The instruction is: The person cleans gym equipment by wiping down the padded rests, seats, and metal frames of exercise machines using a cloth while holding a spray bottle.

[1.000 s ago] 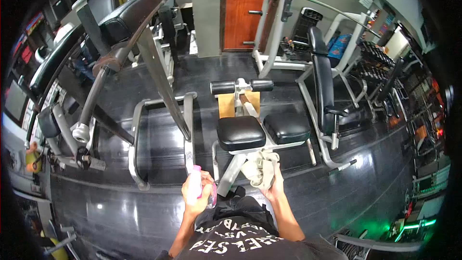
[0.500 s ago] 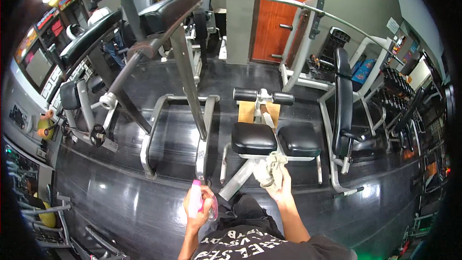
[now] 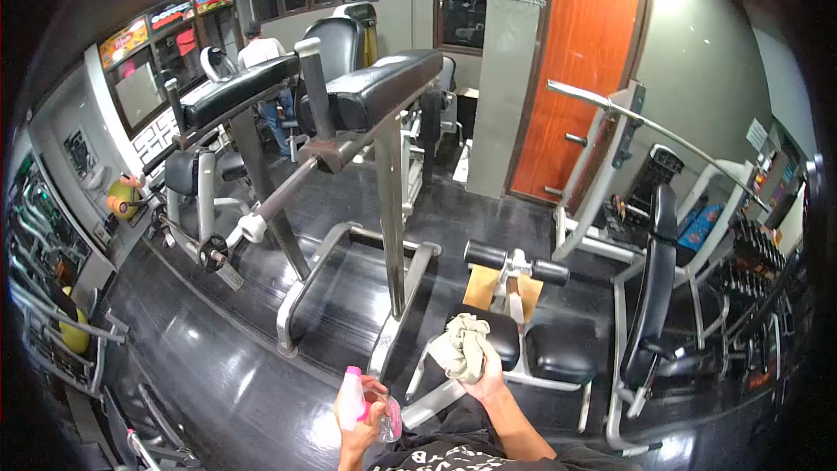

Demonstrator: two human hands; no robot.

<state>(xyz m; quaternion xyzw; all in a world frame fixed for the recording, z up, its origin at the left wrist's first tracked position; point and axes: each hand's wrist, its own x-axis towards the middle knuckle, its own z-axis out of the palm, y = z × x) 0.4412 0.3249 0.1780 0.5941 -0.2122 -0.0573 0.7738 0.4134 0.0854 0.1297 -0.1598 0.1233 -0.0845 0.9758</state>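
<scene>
My left hand [image 3: 370,414] is wrapped round a spray bottle [image 3: 352,397] with a pink and white top and a clear body, low in the view. In my right hand [image 3: 490,375] is a crumpled, pale cloth [image 3: 460,347], raised in front of a bench. The bench has two black padded seats, and the cloth overlaps the left seat [image 3: 501,336] from my viewpoint; whether they touch I cannot tell. The right seat [image 3: 562,351] is in plain sight. Black foam rollers [image 3: 488,253] sit at the bench's far end.
Left of the bench stands a tall frame with black padded arms [image 3: 384,87]. A barbell rack [image 3: 602,157] is before an orange door [image 3: 580,78]; an upright padded bench [image 3: 658,270] is at right. Another person [image 3: 261,52] stands at the far left back.
My view has lifted and turned left, bringing more of the back wall into sight. The cloth in my right hand has shifted left, closer to the padded frame. Both hands keep their holds.
</scene>
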